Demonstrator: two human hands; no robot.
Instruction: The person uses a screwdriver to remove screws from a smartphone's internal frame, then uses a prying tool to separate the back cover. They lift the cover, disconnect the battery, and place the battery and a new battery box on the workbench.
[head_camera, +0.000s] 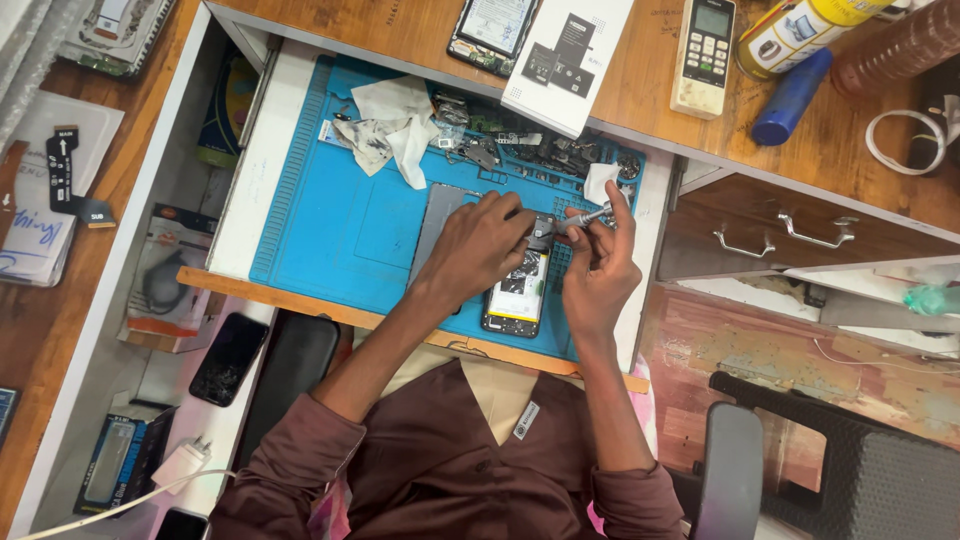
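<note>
I judge the opened phone (516, 290) light and fragile, best held by its edges; left hand (480, 245) pins it, right hand (598, 262) pinches a screwdriver (583, 217).

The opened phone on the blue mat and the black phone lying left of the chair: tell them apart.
The opened phone shows its insides and lies under both hands; the black phone is closed, screen up, untouched. The first rests on the blue mat, the second off the mat on a lower surface. Both lie flat.
</note>
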